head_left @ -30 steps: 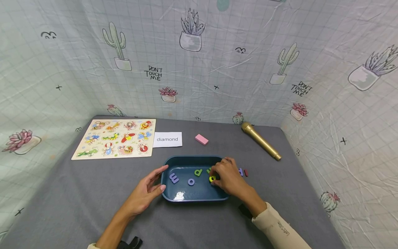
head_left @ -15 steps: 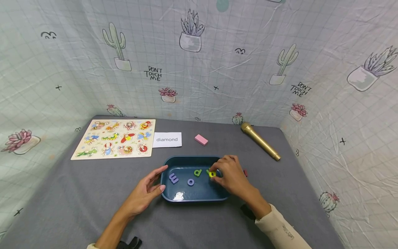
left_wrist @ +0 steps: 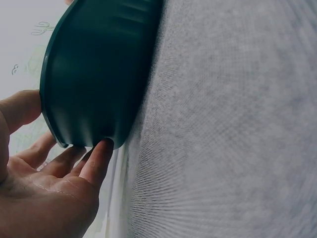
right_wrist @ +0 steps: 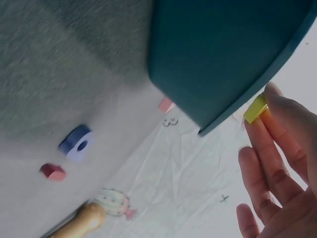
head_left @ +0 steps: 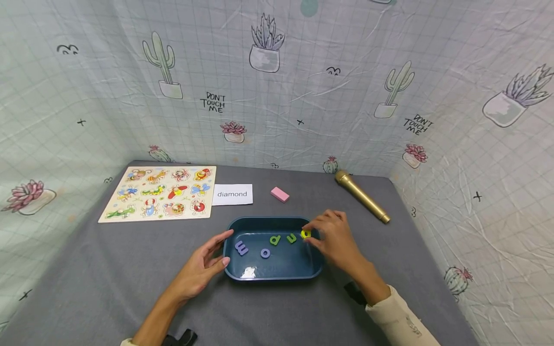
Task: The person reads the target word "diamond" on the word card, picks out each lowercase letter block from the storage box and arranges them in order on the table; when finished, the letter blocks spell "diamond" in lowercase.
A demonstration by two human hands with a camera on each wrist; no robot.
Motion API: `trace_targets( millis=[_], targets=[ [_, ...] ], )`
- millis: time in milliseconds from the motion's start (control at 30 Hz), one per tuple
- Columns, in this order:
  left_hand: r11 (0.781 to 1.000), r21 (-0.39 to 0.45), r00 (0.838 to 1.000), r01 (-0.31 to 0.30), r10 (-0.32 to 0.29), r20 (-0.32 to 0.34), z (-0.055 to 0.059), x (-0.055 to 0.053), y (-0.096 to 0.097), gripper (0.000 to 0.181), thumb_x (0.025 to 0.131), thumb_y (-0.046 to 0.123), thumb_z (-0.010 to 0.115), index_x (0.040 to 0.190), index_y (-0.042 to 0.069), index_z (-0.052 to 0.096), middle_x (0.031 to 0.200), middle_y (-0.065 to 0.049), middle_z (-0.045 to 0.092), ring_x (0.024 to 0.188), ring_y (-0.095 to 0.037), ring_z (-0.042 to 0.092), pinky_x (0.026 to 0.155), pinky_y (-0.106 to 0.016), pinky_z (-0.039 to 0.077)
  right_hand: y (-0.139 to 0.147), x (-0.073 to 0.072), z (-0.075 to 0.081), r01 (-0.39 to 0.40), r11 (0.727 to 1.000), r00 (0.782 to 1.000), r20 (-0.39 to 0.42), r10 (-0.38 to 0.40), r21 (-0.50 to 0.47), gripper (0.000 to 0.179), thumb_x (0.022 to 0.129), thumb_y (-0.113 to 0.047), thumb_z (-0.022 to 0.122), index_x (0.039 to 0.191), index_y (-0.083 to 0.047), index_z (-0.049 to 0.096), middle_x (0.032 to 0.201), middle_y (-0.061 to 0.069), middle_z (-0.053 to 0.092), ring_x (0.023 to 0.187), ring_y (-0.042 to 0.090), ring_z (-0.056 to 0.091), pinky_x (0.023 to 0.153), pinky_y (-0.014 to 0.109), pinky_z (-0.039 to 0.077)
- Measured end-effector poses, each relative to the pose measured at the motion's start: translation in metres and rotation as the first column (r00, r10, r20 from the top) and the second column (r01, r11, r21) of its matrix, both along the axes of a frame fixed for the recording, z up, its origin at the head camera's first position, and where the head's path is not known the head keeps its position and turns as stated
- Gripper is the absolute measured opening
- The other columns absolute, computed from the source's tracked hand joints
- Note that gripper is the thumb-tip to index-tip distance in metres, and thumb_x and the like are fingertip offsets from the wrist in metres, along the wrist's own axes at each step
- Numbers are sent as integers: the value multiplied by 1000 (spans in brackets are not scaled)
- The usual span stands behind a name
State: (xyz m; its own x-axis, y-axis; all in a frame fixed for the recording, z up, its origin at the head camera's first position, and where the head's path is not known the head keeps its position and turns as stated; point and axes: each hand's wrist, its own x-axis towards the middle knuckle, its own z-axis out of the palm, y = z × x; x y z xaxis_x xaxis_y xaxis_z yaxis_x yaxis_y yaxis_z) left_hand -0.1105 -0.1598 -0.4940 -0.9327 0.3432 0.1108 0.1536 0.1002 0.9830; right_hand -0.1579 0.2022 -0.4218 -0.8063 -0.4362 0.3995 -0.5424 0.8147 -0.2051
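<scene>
Our right hand (head_left: 336,236) pinches a yellow, rounded, plastic-looking letter (right_wrist: 255,108) by the right end of the dark blue, smooth rectangular tray (head_left: 281,266); our left hand (head_left: 200,266), thumb and fingers apart, touches the tray's left end. The step looks like taking the letter out; the next move calls for a steady pinch.

Right hand (head_left: 335,240) in a pinch

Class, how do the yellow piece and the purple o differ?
The right hand pinches the yellow piece; the purple o lies untouched in the tray. The yellow piece is by the tray's right end, the purple o nearer its middle. Both are small.
</scene>
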Motion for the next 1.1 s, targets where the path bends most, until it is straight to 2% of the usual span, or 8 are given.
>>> trace_targets(
  millis=[133,367,433,533,600,667,800,1100],
  targets=[
    [1000,-5,1000,1,-1,-7,0,1,0,64,105,5,65,163,5,38,171,-21,33,154,-43,37,120,-40,49,10,-1,-1,-1,1000,1000,-15,1,-15,30,74,-22,99,100,-17,85,98,-2,81,94,19,61,101,56,45],
    [1000,-11,1000,-5,5,-8,-1,0,0,64,105,6,65,163,3,37,171,-21,33,154,-44,36,120,-43,48,28,-1,-4,11,1000,998,-62,-13,-28,28,72,-22,99,96,-18,84,96,-3,82,90,19,62,96,53,45],
    [1000,-3,1000,-3,3,0,-1,0,0,64,105,5,65,163,4,37,171,-20,33,155,-44,35,120,-37,49,34,-1,-6,17,1000,997,-77,-19,-23,29,71,-22,100,95,-17,84,96,-2,82,89,19,63,94,53,46],
    [1000,-3,1000,0,0,-2,-1,0,0,64,105,5,65,163,4,37,172,-20,33,156,-43,34,121,-42,48,42,-1,-9,22,999,995,-95,-25,-32,30,70,-20,100,95,-16,84,94,-1,82,88,20,63,93,53,46],
    [1000,-4,1000,-1,1,5,-1,0,0,65,105,6,65,164,6,37,172,-18,33,157,-42,34,121,-45,46,47,-1,-12,32,999,995,-91,-35,-40,30,70,-18,100,94,-16,84,94,0,82,88,21,64,92,54,46],
    [1000,-7,1000,1,-1,1,-1,0,0,65,105,6,65,164,6,36,172,-18,33,157,-43,35,120,-54,42,53,-1,-14,48,998,996,-79,-52,-49,30,69,-17,100,94,-15,84,95,1,82,89,23,64,92,55,45],
    [1000,2,1000,6,-6,8,0,-1,0,65,105,6,65,164,7,37,172,-17,33,156,-42,36,120,-53,43,63,-2,-20,89,995,995,-44,-91,-48,30,69,-15,100,94,-14,84,96,4,82,92,27,65,94,58,44],
    [1000,4,1000,3,-3,11,0,0,0,66,105,6,65,164,8,37,172,-15,34,156,-40,36,121,-43,47,87,-6,-29,118,990,992,-36,-121,-83,32,66,-10,100,92,-13,83,94,5,82,91,30,66,92,59,41]
  ],
)
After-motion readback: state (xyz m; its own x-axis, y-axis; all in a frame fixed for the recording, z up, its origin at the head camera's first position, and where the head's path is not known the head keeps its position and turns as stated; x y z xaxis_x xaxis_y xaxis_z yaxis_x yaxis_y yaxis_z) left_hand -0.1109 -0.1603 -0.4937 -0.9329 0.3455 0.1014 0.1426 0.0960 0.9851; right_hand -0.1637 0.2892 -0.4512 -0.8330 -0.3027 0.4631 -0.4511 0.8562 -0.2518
